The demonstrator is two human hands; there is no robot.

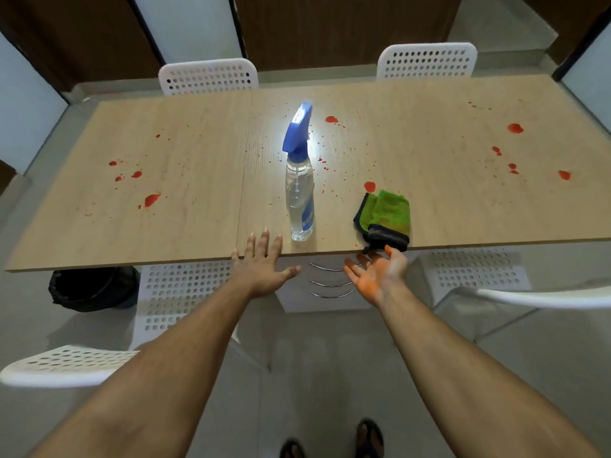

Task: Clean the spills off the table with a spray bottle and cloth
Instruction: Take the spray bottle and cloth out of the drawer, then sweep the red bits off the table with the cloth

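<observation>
A clear spray bottle point(299, 196) with a blue trigger head stands upright near the front edge of the wooden table point(446, 193). To its right lies a folded green cloth point(386, 216) with a dark border, partly over the table edge. Red spills dot the table: a cluster at the left point(150, 200), a blob by the cloth point(369, 185), several at the right point(514, 128). My left hand point(263, 267) is open, palm down, at the table edge just left of the bottle. My right hand point(380, 272) is open, palm up, just below the cloth, touching neither.
White perforated chairs stand at the far side point(208, 76) point(426, 59) and tucked under the near side point(178, 292) point(476, 269). A black bin point(92, 287) sits on the floor under the table's left. A white drawer unit point(327, 285) is below the table's middle.
</observation>
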